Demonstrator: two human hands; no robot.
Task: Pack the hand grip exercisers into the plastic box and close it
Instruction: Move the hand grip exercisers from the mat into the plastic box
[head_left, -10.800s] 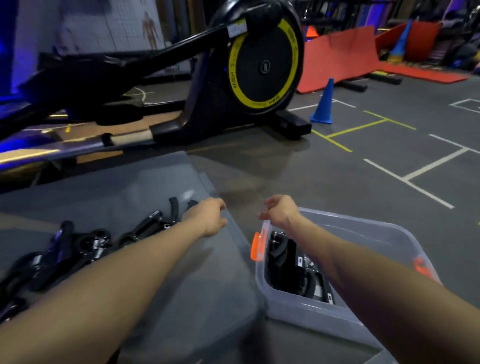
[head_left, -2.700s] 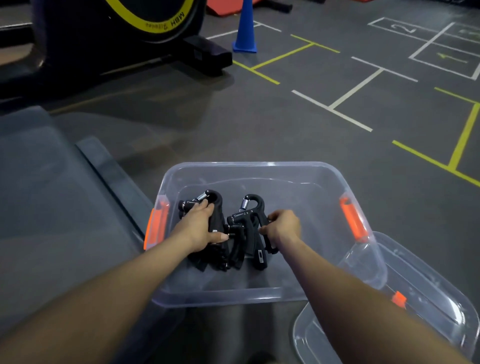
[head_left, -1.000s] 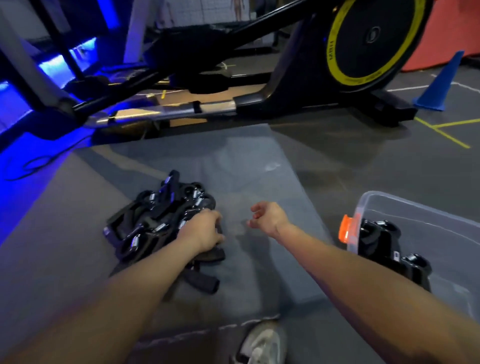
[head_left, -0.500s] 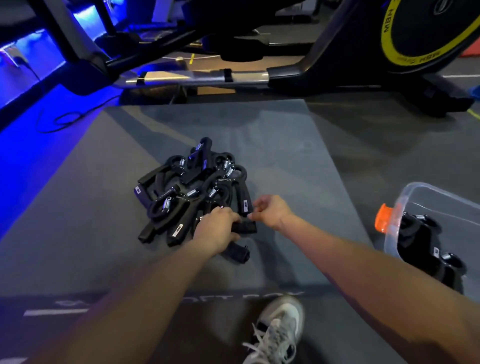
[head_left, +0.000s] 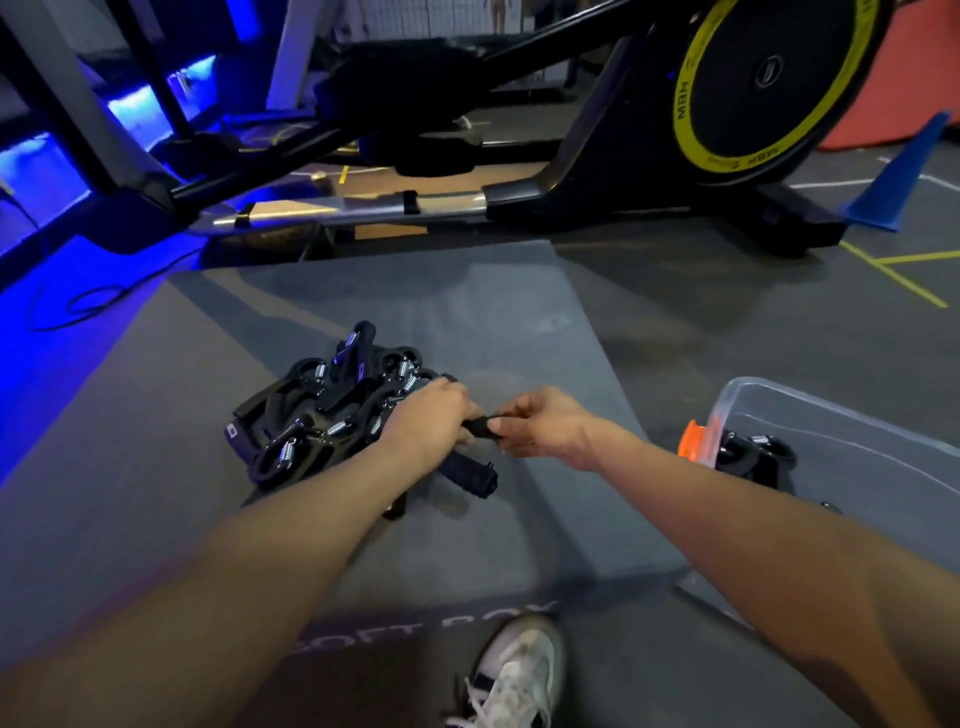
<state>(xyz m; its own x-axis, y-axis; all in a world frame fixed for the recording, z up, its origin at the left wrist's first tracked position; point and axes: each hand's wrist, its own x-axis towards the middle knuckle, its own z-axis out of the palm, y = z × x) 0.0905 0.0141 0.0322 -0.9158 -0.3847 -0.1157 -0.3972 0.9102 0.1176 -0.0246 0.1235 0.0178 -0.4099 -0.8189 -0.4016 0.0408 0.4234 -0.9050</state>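
I'd lift one gripper clear of the pile (head_left: 332, 410) on the mat (head_left: 493, 322), untangling handles first so none drag. My left hand (head_left: 428, 421) curls closed on the pile's near edge; my right hand (head_left: 540, 423) pinches a black handle (head_left: 480, 428) narrowly. The box (head_left: 852, 441) sits well right, some grippers already inside.

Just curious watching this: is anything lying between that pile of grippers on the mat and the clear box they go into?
Nothing visible: bare mat separates the pile of hand grips from the open plastic box.
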